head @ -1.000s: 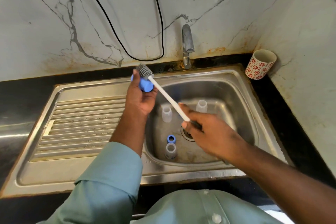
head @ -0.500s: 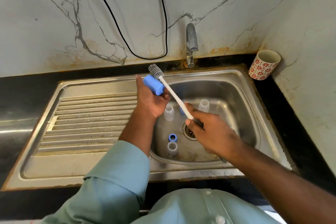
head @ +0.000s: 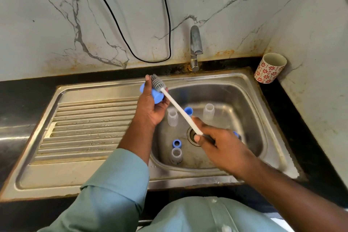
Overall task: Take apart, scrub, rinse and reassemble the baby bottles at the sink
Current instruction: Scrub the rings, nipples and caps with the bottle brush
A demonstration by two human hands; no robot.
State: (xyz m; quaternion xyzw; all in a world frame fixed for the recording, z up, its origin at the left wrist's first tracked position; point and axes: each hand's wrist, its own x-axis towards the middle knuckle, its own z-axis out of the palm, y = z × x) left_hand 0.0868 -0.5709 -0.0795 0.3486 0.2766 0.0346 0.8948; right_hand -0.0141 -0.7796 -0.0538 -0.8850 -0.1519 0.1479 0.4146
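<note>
The bottles are already lying in pieces, so the taking apart is looking done: three clear bottle bodies are standing in the sink (head: 252,88) at the middle of the frame, one (head: 172,117) left of centre, one (head: 208,111) to its right and one (head: 176,155) lower down, with a blue ring (head: 177,143) sitting just above that last one. Scrubbing is under way, and rinsing and reassembly are judged to be waiting, since no water is visibly running from the tap (head: 195,47). The left hand (head: 150,105) is curling its fingers around a blue cap (head: 155,94) above the sink's left rim, thumb pressing the far side. The right hand (head: 218,143) is clamping the white handle of the bottle brush (head: 177,106) low down, and the grey bristle head is lying against the cap, right beside the left thumb.
</note>
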